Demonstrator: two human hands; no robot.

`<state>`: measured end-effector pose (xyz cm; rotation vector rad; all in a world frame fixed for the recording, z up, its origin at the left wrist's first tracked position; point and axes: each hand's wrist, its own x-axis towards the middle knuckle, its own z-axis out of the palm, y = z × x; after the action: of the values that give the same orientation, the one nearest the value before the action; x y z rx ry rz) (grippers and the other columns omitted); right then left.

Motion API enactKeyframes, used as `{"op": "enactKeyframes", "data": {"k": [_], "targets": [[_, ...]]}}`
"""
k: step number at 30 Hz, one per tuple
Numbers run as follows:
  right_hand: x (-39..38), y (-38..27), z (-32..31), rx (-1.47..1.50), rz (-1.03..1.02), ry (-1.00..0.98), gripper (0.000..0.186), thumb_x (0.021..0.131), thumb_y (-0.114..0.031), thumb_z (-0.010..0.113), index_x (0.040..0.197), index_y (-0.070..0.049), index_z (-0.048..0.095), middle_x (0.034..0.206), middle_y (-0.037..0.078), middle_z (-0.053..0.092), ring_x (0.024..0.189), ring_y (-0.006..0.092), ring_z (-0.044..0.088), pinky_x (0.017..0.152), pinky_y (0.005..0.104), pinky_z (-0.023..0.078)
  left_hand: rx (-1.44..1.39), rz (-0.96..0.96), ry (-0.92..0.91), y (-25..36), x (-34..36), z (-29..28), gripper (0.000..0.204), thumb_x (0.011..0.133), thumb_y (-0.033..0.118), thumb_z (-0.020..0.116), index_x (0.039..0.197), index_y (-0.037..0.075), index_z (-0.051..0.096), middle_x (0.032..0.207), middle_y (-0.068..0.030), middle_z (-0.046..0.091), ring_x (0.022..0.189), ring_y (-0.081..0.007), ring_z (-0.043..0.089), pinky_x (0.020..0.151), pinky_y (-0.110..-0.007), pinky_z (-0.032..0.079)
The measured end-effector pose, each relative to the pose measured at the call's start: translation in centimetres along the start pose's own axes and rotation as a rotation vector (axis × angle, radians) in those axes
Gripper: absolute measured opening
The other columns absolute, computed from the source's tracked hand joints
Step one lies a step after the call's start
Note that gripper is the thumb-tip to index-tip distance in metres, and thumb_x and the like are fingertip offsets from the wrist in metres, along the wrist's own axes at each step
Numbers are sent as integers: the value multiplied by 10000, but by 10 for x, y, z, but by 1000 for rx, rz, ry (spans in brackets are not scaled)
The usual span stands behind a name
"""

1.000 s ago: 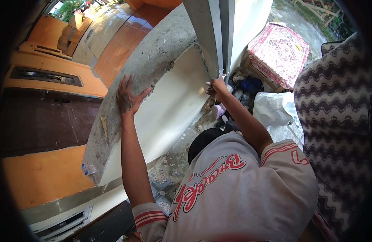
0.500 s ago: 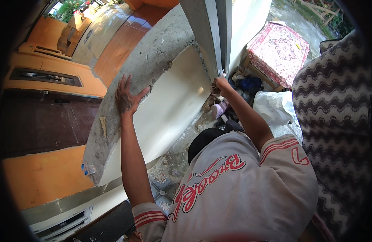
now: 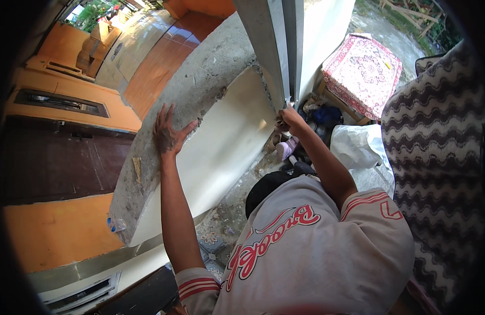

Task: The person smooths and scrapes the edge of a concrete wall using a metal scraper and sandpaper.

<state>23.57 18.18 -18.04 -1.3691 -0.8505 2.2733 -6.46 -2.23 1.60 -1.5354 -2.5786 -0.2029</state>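
Observation:
My left hand (image 3: 169, 133) lies with fingers spread on the rough top of a grey concrete ledge (image 3: 192, 79), its thumb at the inner edge. Below that edge runs a smooth cream wall (image 3: 221, 157). My right hand (image 3: 291, 121) is closed at the foot of a grey post (image 3: 274, 58), where the post meets the wall. A small pale tip shows just above its fingers. What the fingers hold, if anything, cannot be made out.
Shoes (image 3: 287, 148) and dark bags (image 3: 326, 115) lie on the floor beyond my right hand. Near them are a white plastic sack (image 3: 355, 147), a table with a red patterned cloth (image 3: 360, 73) and a zigzag-striped chair (image 3: 436, 173). A clear plastic cup (image 3: 115, 224) rests on the ledge's near end.
The view has shifted slightly, so the ledge and floor things sit a little lower. My left hand stays on the ledge and my right hand stays closed by the post.

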Motion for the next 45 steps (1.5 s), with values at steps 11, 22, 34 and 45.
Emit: {"op": "enactKeyframes", "data": {"k": [11, 22, 34, 45], "targets": [[1, 0, -4, -73, -13, -53, 392, 952, -138, 539, 1323, -103, 415, 1009, 126, 618, 723, 258, 683, 638, 469, 654, -7, 11, 6, -6, 3, 3, 1011, 739, 676, 778, 1542, 151, 459, 1629, -125, 370, 1502, -342, 335, 1229, -523, 266], [-5, -6, -4, -143, -71, 16, 372, 957, -187, 574, 1284, -96, 422, 931, 101, 607, 728, 238, 680, 614, 486, 643, -38, 11, 10, -2, 7, 6, 1041, 717, 738, 762, 1535, 162, 473, 1632, -117, 373, 1517, -333, 314, 1236, -536, 240], [13, -6, -6, -216, -66, 70, 216, 920, -214, 614, 1015, -24, 578, 847, 113, 622, 688, 279, 689, 589, 502, 631, 0, 55, 37, 7, 7, 2, 950, 769, 628, 785, 1513, 118, 489, 1618, -134, 382, 1478, -351, 367, 1211, -515, 300], [-3, -20, -2, -333, -128, 108, 351, 949, -210, 599, 1178, -48, 389, 997, 174, 633, 806, 318, 718, 612, 474, 645, -6, 47, 54, 7, 10, 0, 970, 757, 636, 789, 1522, 128, 477, 1616, -131, 386, 1480, -343, 369, 1210, -519, 300]]}}
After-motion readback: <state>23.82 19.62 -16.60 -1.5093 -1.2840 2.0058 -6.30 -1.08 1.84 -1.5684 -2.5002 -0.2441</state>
